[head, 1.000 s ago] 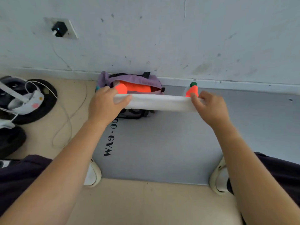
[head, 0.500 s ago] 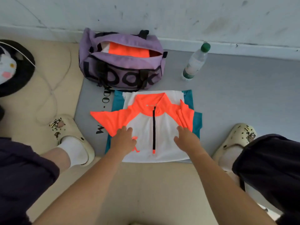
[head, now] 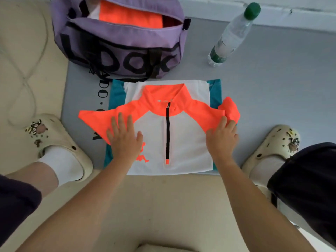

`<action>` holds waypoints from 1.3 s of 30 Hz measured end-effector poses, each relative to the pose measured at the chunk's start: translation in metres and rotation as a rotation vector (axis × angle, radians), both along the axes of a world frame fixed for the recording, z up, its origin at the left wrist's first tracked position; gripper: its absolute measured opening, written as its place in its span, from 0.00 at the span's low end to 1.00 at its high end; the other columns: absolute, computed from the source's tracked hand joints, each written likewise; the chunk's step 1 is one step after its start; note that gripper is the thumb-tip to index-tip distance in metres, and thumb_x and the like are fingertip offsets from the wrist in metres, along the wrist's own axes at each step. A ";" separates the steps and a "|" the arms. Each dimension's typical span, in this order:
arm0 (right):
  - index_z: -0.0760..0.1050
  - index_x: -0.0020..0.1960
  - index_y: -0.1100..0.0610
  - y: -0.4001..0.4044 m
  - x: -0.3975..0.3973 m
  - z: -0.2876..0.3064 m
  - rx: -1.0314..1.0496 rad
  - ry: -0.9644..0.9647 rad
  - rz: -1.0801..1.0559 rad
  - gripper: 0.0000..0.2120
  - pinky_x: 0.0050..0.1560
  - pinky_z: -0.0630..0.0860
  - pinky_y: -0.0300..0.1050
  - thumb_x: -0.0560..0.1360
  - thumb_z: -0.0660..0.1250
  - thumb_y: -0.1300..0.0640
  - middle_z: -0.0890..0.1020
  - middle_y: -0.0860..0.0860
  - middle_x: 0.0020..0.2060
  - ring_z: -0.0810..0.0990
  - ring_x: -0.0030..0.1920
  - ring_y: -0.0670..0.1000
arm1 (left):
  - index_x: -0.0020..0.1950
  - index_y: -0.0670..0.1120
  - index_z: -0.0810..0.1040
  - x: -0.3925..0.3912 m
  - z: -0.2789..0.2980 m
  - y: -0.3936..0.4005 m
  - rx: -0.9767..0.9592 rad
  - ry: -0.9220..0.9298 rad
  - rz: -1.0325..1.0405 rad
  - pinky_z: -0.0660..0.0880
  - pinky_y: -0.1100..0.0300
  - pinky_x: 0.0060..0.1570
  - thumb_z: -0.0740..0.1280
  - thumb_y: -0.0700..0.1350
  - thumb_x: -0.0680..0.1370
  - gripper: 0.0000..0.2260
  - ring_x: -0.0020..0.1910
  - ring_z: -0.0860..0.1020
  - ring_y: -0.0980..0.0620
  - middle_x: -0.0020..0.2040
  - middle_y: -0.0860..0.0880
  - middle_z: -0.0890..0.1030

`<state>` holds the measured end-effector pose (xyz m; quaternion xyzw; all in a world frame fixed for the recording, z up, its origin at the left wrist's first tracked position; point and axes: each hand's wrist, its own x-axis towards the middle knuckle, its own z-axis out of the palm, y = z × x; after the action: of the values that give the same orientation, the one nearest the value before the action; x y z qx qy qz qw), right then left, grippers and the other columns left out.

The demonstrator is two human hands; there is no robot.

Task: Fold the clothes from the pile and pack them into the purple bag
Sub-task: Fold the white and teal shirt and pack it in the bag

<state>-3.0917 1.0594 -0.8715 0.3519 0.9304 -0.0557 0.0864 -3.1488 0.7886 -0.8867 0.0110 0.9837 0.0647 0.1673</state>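
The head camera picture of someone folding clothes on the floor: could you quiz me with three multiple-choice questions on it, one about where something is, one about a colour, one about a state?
1. Where does the water bottle stand?
A. to the right of the purple bag
B. inside the bag
C. on the shirt

2. What colour is the bottle's cap?
A. red
B. green
C. white

3. What is the right hand doing?
A. resting flat on the floor
B. holding the bottle
C. gripping the orange sleeve of the white and orange shirt

Answers:
1. A, the bottle stands on the grey mat beside the bag's right end.
2. B, the cap at its top is green.
3. C, its fingers curl round the lifted sleeve, while the left hand presses flat on the shirt.
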 end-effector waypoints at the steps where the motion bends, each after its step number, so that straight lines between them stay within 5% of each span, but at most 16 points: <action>1: 0.68 0.67 0.62 0.006 -0.004 0.000 0.004 0.028 0.009 0.24 0.49 0.71 0.57 0.72 0.62 0.58 0.73 0.61 0.56 0.74 0.56 0.63 | 0.78 0.46 0.62 -0.001 0.000 0.011 0.051 0.021 -0.123 0.59 0.38 0.69 0.65 0.50 0.78 0.29 0.78 0.54 0.37 0.79 0.41 0.57; 5: 0.62 0.72 0.63 0.041 -0.017 -0.006 -0.135 0.132 -0.051 0.31 0.58 0.68 0.57 0.72 0.67 0.57 0.69 0.61 0.66 0.69 0.65 0.62 | 0.77 0.52 0.65 -0.001 -0.003 0.054 0.136 -0.013 -0.466 0.63 0.40 0.67 0.66 0.53 0.77 0.28 0.78 0.55 0.40 0.79 0.46 0.59; 9: 0.63 0.70 0.64 0.082 -0.021 -0.014 -0.339 0.088 -0.252 0.42 0.66 0.66 0.58 0.66 0.77 0.45 0.66 0.60 0.69 0.66 0.69 0.61 | 0.79 0.56 0.56 -0.005 -0.012 0.083 0.091 -0.117 -0.531 0.58 0.42 0.69 0.60 0.62 0.79 0.31 0.80 0.47 0.44 0.81 0.51 0.48; 13: 0.75 0.55 0.61 0.098 -0.025 -0.016 -0.300 -0.034 -0.136 0.27 0.60 0.69 0.53 0.66 0.76 0.45 0.71 0.58 0.58 0.70 0.61 0.61 | 0.79 0.59 0.51 -0.006 -0.014 0.106 0.077 -0.241 -0.436 0.58 0.38 0.70 0.57 0.67 0.77 0.34 0.79 0.43 0.45 0.81 0.52 0.46; 16: 0.71 0.38 0.57 0.097 -0.030 -0.014 -0.440 0.028 -0.012 0.09 0.40 0.66 0.44 0.69 0.72 0.57 0.72 0.53 0.38 0.73 0.44 0.59 | 0.79 0.61 0.49 -0.006 -0.011 0.114 0.062 -0.286 -0.410 0.57 0.36 0.70 0.58 0.70 0.75 0.36 0.79 0.41 0.43 0.80 0.52 0.45; 19: 0.68 0.40 0.55 0.100 -0.029 -0.008 -0.755 0.160 -0.117 0.11 0.30 0.62 0.39 0.68 0.71 0.62 0.69 0.47 0.32 0.67 0.35 0.50 | 0.79 0.63 0.46 -0.007 -0.009 0.116 0.036 -0.324 -0.419 0.55 0.35 0.71 0.59 0.71 0.74 0.38 0.78 0.39 0.42 0.80 0.51 0.42; 23: 0.76 0.53 0.54 0.114 -0.017 0.001 -1.102 0.083 -0.247 0.14 0.44 0.74 0.45 0.70 0.74 0.63 0.80 0.50 0.44 0.76 0.43 0.50 | 0.78 0.64 0.45 -0.005 -0.009 0.116 0.028 -0.341 -0.426 0.53 0.34 0.71 0.60 0.73 0.72 0.40 0.78 0.37 0.43 0.80 0.52 0.40; 27: 0.80 0.51 0.60 0.134 -0.008 0.004 -0.870 -0.211 -0.161 0.12 0.42 0.70 0.44 0.71 0.74 0.55 0.79 0.54 0.41 0.75 0.41 0.52 | 0.77 0.66 0.43 -0.004 -0.013 0.117 0.026 -0.340 -0.418 0.52 0.33 0.71 0.60 0.74 0.69 0.42 0.78 0.36 0.43 0.80 0.52 0.39; 31: 0.77 0.51 0.62 0.141 0.007 0.003 -0.462 0.023 -0.395 0.12 0.46 0.69 0.47 0.77 0.65 0.53 0.81 0.61 0.47 0.78 0.50 0.60 | 0.77 0.67 0.43 -0.003 -0.017 0.118 0.005 -0.321 -0.415 0.52 0.32 0.71 0.58 0.75 0.69 0.42 0.78 0.36 0.43 0.80 0.52 0.39; 35: 0.75 0.55 0.58 0.143 0.018 0.004 -0.282 0.157 -0.560 0.13 0.46 0.69 0.48 0.80 0.59 0.50 0.81 0.58 0.54 0.78 0.56 0.61 | 0.77 0.67 0.43 -0.002 -0.020 0.120 -0.006 -0.329 -0.410 0.50 0.31 0.71 0.58 0.75 0.69 0.41 0.77 0.35 0.42 0.79 0.52 0.37; 39: 0.71 0.58 0.59 0.132 0.011 0.004 -0.104 0.208 -0.312 0.12 0.52 0.70 0.53 0.78 0.62 0.53 0.76 0.57 0.56 0.75 0.56 0.60 | 0.77 0.66 0.43 0.000 -0.020 0.120 -0.032 -0.303 -0.429 0.51 0.31 0.70 0.56 0.75 0.70 0.40 0.77 0.35 0.40 0.79 0.50 0.38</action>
<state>-3.0810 1.1912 -0.8671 0.4792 0.8643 -0.1525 -0.0016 -3.1485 0.9085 -0.9070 0.2069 0.9235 0.0131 0.3228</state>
